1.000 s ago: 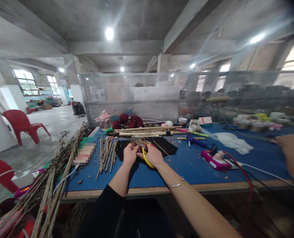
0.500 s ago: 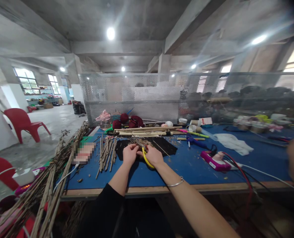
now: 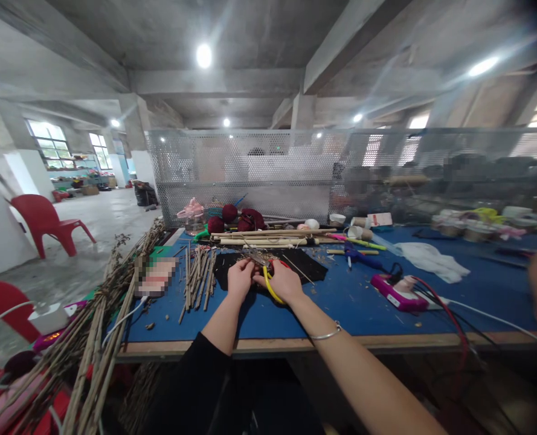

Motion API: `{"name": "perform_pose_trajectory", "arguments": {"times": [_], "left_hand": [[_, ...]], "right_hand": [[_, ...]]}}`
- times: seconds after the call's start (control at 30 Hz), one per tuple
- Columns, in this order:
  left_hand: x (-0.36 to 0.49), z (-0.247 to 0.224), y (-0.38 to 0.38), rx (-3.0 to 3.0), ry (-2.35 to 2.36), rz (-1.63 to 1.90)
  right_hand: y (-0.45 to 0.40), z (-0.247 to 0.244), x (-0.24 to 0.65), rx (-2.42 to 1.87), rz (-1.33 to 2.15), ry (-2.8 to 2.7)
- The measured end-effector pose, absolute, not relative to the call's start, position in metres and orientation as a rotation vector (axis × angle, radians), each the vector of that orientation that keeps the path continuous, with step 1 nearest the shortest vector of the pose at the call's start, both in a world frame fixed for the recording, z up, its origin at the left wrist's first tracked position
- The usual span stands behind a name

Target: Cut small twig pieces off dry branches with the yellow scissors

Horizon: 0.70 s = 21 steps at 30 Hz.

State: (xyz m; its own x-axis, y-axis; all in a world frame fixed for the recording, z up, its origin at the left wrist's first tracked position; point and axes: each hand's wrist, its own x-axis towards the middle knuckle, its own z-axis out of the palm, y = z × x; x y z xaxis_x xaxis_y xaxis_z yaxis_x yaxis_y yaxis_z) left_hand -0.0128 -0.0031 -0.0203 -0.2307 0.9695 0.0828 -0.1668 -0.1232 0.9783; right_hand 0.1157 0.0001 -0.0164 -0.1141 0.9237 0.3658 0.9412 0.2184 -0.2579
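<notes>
While my right hand (image 3: 285,281) has its fingers curled through the handles of the yellow-and-red scissors (image 3: 267,277), my left hand (image 3: 240,281) sits close beside it over a black cloth (image 3: 311,267), set back from the desk's (image 3: 363,320) near edge. I take this as a trimming step: the blades (image 3: 257,258) point away and leftward, just beside my left fingertips, and brown scraps (image 3: 268,255) litter the cloth. Those left fingers are bent in a pinch, but I cannot tell what, if anything, they grip. As I judge it, another snip calls for a steady left hand, fingertips clear of the edges, and a small squeeze from the right. Both forearms come over the near edge and converge, backs of the hands upward; the left ends in a black sleeve, while the right is bare, with a silver bangle (image 3: 326,331) above the wrist. Short stalk pieces (image 3: 199,275) lie toward the desk's left edge, and long dried stalks (image 3: 93,338) slant past its near left corner.
</notes>
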Motion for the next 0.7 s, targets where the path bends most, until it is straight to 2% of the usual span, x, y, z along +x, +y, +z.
{"name": "perform_pose_trajectory", "arguments": {"times": [0.17,0.43,0.7], "left_hand": [[-0.0107,-0.0188,-0.0051,1.151,1.092,1.482],[-0.0114,-0.0196,-0.0039,1.142,1.197,1.530],[-0.0115,-0.0219,-0.0029,1.154,1.152,1.483]], "right_hand": [[-0.0002,-0.0181,0.1164,-1.661,-0.024,-2.057],[-0.0009,-0.0152,0.1164,-1.708,0.027,-2.008],[-0.0008,-0.0149,0.1174,-1.610,-0.054,-2.028]]}}
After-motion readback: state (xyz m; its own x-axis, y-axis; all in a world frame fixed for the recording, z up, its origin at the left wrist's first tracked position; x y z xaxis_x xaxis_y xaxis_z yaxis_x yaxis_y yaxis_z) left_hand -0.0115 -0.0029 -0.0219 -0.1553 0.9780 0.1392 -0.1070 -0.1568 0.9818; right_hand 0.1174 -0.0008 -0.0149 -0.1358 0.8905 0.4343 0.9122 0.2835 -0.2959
